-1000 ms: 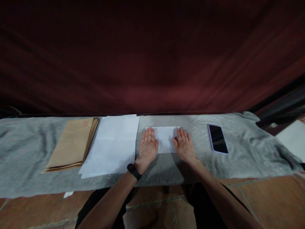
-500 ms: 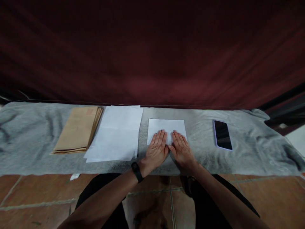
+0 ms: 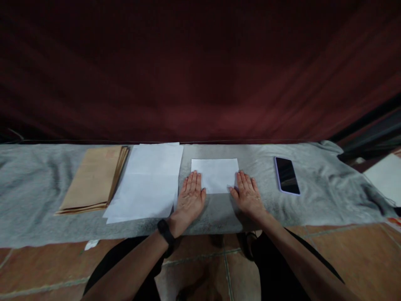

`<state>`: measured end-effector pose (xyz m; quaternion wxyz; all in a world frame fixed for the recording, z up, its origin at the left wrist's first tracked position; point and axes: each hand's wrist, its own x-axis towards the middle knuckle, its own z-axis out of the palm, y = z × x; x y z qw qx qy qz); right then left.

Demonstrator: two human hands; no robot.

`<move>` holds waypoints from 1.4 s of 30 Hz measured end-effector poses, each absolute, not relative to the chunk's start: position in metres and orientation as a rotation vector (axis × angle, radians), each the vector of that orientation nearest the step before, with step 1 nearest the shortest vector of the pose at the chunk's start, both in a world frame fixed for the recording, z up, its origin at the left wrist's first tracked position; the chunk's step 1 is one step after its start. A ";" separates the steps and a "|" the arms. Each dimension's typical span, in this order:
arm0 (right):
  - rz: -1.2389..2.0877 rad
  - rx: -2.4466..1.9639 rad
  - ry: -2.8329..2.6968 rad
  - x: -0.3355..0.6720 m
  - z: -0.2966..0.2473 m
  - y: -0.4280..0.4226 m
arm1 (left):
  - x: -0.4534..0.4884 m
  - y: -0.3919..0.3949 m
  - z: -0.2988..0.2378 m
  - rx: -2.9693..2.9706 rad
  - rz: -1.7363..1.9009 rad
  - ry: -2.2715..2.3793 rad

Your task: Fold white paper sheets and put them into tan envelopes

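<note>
In front of me a folded sheet of white paper (image 3: 216,175) lies flat on the grey cloth (image 3: 213,213). My left hand (image 3: 190,195) rests palm down at its left edge, fingers stretched forward, a black band on the wrist. At the right edge my right hand (image 3: 247,193) is also flat, its fingertips touching the paper's corner area. Neither hand grips anything. Left of my left hand is a stack of larger white sheets (image 3: 150,179) with a crease across the top one.
Brown paper envelopes (image 3: 90,177) lie stacked at the far left, beside the white sheets. To the right sits a phone (image 3: 287,175) with a purple case, dark screen up. A dark red curtain (image 3: 200,83) hangs behind the cloth. Tiled floor (image 3: 200,271) shows below.
My hands have slid apart from the middle of the folded paper to its left and right edges, staying flat. The view has shifted slightly.
</note>
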<state>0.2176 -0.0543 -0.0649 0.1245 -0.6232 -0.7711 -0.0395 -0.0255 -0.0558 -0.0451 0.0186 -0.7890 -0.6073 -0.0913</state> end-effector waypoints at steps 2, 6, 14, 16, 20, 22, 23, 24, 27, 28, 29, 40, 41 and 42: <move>-0.145 -1.867 -2.219 0.221 -0.062 -0.052 | -0.028 -0.054 -0.043 -2.420 -0.272 -1.910; -0.188 -1.908 -2.180 0.217 -0.052 -0.046 | -0.021 -0.052 -0.037 -2.444 -0.354 -1.874; 0.090 -1.613 -2.346 0.177 -0.045 -0.037 | 0.016 -0.034 -0.046 -2.653 -0.445 -1.772; 0.126 -1.562 -2.368 0.172 -0.047 -0.034 | 0.017 -0.027 -0.048 -2.657 -0.438 -1.764; 0.092 -1.562 -2.375 0.170 -0.052 -0.027 | 0.015 -0.020 -0.048 -2.650 -0.400 -1.739; 0.046 -1.587 -2.369 0.171 -0.053 -0.025 | 0.014 -0.018 -0.046 -2.641 -0.366 -1.751; 0.024 -1.600 -2.365 0.172 -0.054 -0.024 | 0.014 -0.018 -0.045 -2.635 -0.348 -1.767; 0.005 -1.611 -2.362 0.173 -0.054 -0.024 | 0.015 -0.017 -0.044 -2.629 -0.331 -1.787; -0.040 -1.650 -2.342 0.175 -0.055 -0.023 | 0.016 -0.017 -0.039 -2.621 -0.285 -1.846; -0.048 -1.669 -2.331 0.176 -0.055 -0.023 | 0.016 -0.017 -0.038 -2.619 -0.276 -1.857; -0.051 -1.691 -2.320 0.177 -0.054 -0.023 | 0.016 -0.017 -0.037 -2.614 -0.271 -1.862; 0.211 -1.680 -2.251 0.154 -0.048 -0.003 | 0.024 0.005 -0.047 -2.605 -0.313 -1.794; 0.223 -1.672 -2.249 0.152 -0.048 -0.001 | 0.025 0.007 -0.048 -2.603 -0.307 -1.795; 0.223 -1.676 -2.240 0.150 -0.049 0.001 | 0.025 0.008 -0.048 -2.600 -0.302 -1.799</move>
